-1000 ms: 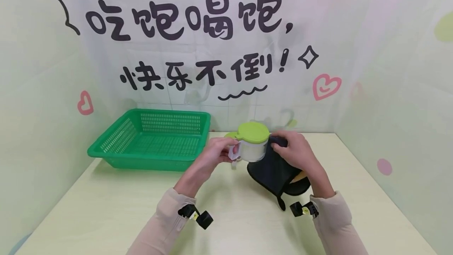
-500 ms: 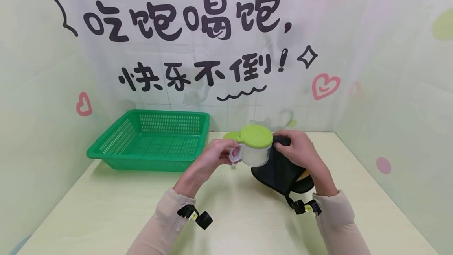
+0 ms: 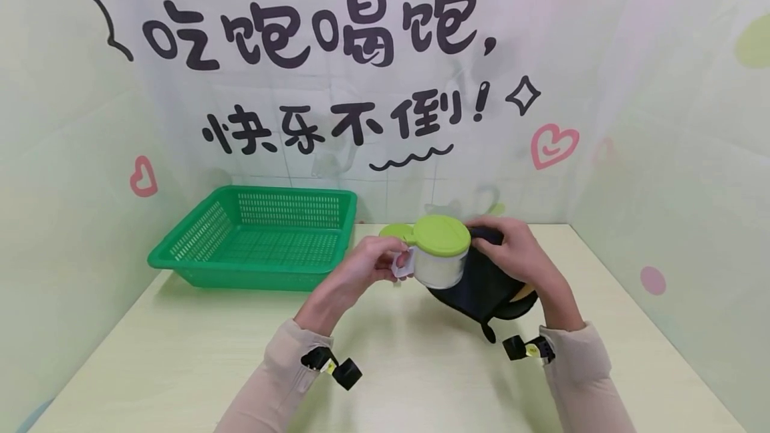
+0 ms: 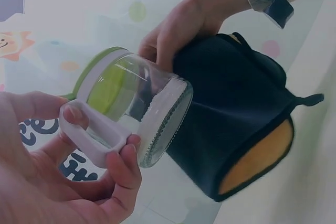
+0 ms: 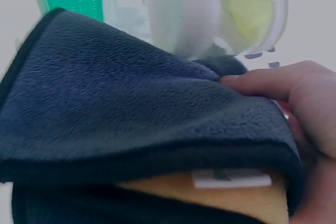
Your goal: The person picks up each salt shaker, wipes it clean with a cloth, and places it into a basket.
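My left hand (image 3: 368, 264) grips the white handle (image 4: 97, 135) of a clear glass seasoning jar (image 3: 439, 269) with a green lid (image 3: 444, 235). White contents lie at the bottom of the jar, which is raised over the table. On its right side, my right hand (image 3: 514, 249) pinches a dark cleaning cloth (image 3: 481, 289) with an orange-yellow reverse side (image 4: 260, 156). The cloth hangs folded behind and right of the jar, its small loop (image 4: 310, 99) dangling. In the right wrist view the right thumb presses on the cloth close to the glass; whether cloth touches glass is unclear.
A green perforated plastic basket (image 3: 252, 277) stands at the back left of the pale table (image 3: 240, 359). Behind it hangs a white printed curtain (image 3: 361, 182), and similar walls close off both sides.
The jar has shifted slightly right, with more of its lid facing me. My right hand and the cloth have also moved rightward. Both hands keep their hold.
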A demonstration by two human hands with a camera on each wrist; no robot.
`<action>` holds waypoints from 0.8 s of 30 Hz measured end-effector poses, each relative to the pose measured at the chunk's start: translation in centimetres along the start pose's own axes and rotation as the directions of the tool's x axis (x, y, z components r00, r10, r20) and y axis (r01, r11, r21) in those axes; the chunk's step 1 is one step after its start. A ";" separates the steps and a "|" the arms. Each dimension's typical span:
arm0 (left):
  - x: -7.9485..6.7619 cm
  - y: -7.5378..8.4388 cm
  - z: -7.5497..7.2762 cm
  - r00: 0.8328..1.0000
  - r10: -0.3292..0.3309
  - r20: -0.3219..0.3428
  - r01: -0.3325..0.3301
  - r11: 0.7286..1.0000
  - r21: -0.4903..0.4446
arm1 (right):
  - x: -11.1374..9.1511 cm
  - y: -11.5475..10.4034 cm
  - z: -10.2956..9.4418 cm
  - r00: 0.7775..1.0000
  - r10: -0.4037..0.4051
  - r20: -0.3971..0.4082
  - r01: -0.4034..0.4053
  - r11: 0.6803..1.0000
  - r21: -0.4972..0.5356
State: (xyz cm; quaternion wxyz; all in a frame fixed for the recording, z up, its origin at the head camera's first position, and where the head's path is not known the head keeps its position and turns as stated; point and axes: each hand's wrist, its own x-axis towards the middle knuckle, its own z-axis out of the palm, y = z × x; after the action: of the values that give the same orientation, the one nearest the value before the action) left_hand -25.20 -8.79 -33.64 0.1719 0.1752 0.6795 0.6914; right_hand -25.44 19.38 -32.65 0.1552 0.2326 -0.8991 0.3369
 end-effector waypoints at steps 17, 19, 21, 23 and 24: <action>-0.4 -0.4 0.3 0.963 -0.019 0.268 0.047 0.994 -0.098 | 0.5 2.5 2.5 0.975 -0.175 0.139 0.051 0.779 0.625; -0.4 -0.5 0.4 0.954 -0.026 0.297 0.055 0.994 -0.092 | 0.7 2.5 2.9 0.957 -0.242 0.163 0.071 0.735 0.675; -0.3 -0.4 0.4 0.948 -0.027 0.316 0.055 0.995 -0.079 | 0.8 2.5 3.3 0.939 -0.293 0.181 0.084 0.705 0.704; -0.3 -0.4 0.3 0.948 -0.038 0.316 0.062 0.996 -0.066 | 0.9 2.6 3.4 0.930 -0.310 0.196 0.086 0.704 0.705; -0.2 -0.4 0.3 0.949 -0.043 0.312 0.064 0.996 -0.058 | 0.9 2.7 3.3 0.931 -0.304 0.203 0.082 0.714 0.696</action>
State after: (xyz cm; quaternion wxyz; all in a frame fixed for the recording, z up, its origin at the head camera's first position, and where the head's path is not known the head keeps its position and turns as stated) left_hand -24.87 -8.65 -34.00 0.3011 0.2576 0.6247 0.6729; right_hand -28.03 18.64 -36.04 -0.0449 0.4153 -0.6975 0.5822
